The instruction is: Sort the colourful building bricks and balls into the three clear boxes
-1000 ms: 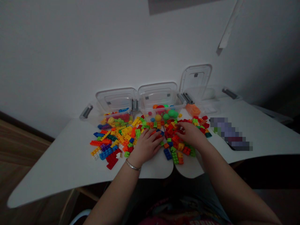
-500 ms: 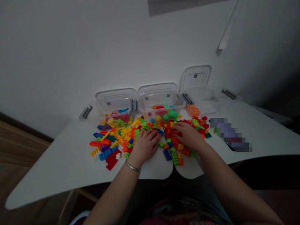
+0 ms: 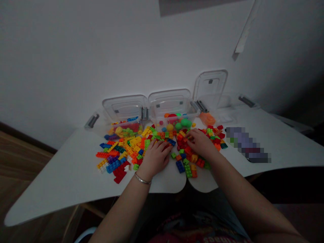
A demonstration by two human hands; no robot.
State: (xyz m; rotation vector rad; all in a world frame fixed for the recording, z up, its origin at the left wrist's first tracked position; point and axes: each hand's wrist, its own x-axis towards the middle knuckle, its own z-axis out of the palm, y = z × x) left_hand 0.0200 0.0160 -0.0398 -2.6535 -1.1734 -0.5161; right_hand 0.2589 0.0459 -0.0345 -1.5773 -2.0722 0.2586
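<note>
Colourful toy building blocks lie heaped across the table's middle. My left hand (image 3: 156, 156), with a silver bangle at the wrist, rests palm down on the heap, its fingers spread over the blocks; a blue block (image 3: 171, 142) lies by its fingertips. What sits under that palm is hidden. To the right, my right hand (image 3: 201, 144) hovers at a group of red blocks (image 3: 182, 143), thumb and fingers apart, with no block visibly held. Between the hands and nearer the front are a dark blue block (image 3: 180, 166) and a green block (image 3: 188, 169).
Behind the heap stand a clear box of blocks (image 3: 126, 125) and a clear box of coloured balls (image 3: 158, 124), lids raised against the wall. A third clear box (image 3: 221, 101) holds something orange. A pixelated object (image 3: 246, 145) lies at right on the white table (image 3: 60, 175).
My right hand has shifted slightly, its fingers drawing back a little from the red blocks. My left hand stays in nearly the same place.
</note>
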